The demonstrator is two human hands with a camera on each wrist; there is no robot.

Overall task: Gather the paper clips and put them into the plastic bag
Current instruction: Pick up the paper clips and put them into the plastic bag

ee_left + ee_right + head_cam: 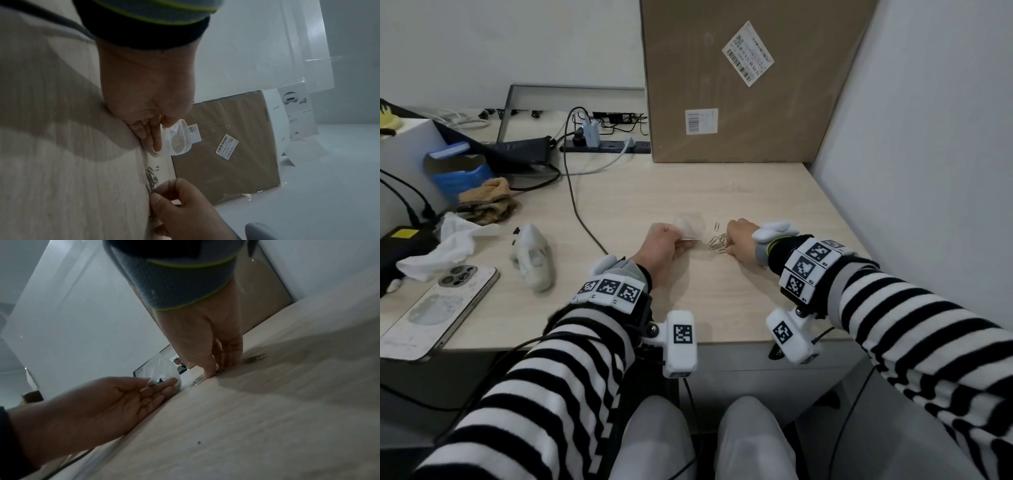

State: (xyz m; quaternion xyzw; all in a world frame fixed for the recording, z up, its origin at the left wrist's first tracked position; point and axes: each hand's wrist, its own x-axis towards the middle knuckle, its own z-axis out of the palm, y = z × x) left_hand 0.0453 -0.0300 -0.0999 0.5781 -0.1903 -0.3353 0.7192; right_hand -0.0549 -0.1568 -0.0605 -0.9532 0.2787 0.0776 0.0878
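A small clear plastic bag lies on the light wooden table, and my left hand pinches its near edge. In the left wrist view the bag hangs open beside my left fingers. Just right of it sits a heap of silver paper clips, with one loose clip behind. My right hand has curled fingers on the heap's right side, thumb and forefinger pinching clips. The right wrist view shows my right fingertips down among the clips, and the left hand with the bag.
A large cardboard box stands at the back, a white wall close on the right. A dark cable runs left of my left hand. Further left lie a white plastic piece, a phone and crumpled tissue.
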